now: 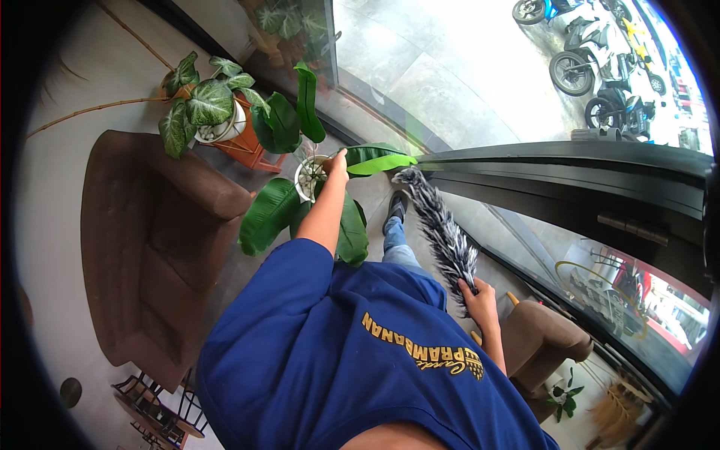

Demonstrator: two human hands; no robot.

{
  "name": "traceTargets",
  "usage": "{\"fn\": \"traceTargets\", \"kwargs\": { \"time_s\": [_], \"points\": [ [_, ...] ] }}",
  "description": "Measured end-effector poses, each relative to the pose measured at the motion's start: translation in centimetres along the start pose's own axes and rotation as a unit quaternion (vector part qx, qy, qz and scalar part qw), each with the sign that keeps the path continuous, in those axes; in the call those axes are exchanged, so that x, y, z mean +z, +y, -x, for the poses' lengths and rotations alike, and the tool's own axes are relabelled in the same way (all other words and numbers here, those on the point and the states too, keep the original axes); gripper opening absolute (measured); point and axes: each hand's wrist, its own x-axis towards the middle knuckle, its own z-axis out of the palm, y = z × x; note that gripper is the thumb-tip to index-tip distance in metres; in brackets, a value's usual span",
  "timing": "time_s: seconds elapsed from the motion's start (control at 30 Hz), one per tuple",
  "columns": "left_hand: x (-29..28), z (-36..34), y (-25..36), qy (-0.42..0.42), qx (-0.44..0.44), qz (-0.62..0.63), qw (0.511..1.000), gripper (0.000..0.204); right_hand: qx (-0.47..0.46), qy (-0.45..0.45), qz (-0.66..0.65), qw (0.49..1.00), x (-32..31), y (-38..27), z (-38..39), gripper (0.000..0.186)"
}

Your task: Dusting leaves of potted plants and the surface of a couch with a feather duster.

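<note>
Head view: right hand [480,298] had its grip closed around the lower end of a fluffy black, grey and white duster [441,225]. Duster ran diagonally, far tip just below the outer end of a long green leaf [379,163]; can't tell if the two touched. Left hand [335,166] had its grip closed on that leaf at the end nearest the pot, fingers partly hidden.

Leaf sat over a broad-leaved green plant [271,216] in a round white pot [298,184] topped with pale pebbles. Up and left of it, a variegated green-and-white plant [210,103] stood in a second white pot [232,131] on an orange-brown wooden stand [256,154].

Brown upholstered armchair [112,240] at left, brown padded seat [536,330] at lower right. Black-framed glass door [540,176] was right of the duster; parked motorcycles [604,60] showed outside. Dark shoe [397,206] rested on the floor between pot and duster.
</note>
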Motion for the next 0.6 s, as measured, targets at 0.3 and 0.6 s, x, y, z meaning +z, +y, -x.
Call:
{"fn": "traceTargets", "kwargs": {
  "time_s": [0.3,0.6],
  "points": [
    [-0.1,-0.7,0.1,-0.233,-0.119,0.106,0.959,0.051,0.017,-0.017,0.0,1.0,0.5,-0.9,0.2,0.028],
    [-4.5,3.3,1.4,-0.289,-0.088,0.205,0.931,0.038,-0.132,-0.019,-0.034,0.991,7.4,-5.0,-6.2,0.033]
  ]
}}
